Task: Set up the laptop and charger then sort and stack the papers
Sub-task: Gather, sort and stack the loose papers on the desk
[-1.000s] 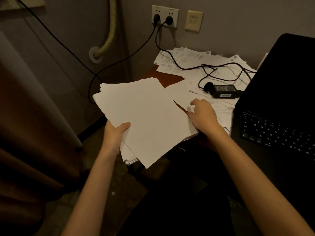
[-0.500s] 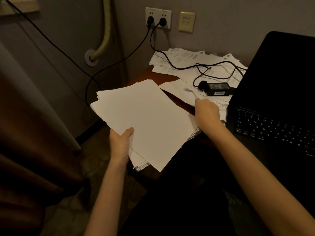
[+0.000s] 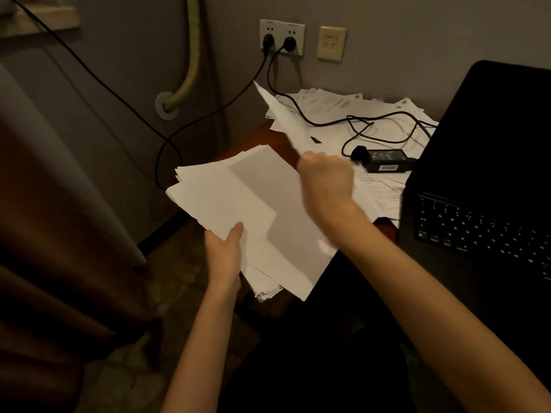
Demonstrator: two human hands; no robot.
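Right hand [image 3: 325, 180] pinched one sheet [image 3: 283, 117], tip toward eleven o'clock; left hand [image 3: 225, 251] gripped the stack [image 3: 256, 210]. Squaring that sheet's edges before release would probably stack neater.

Laptop [image 3: 492, 180] cut off at right edge. Right hand [image 3: 326, 177] and its sheet [image 3: 283, 114] motion-blurred; fingers hidden. Print on papers [image 3: 334, 102] illegible.

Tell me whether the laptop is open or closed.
Open: the laptop's keyboard is exposed, and its dark screen stands raised behind it.

A home desk corner: laptop [image 3: 489, 186], wall sockets [image 3: 282, 37], curtain [image 3: 59, 234].
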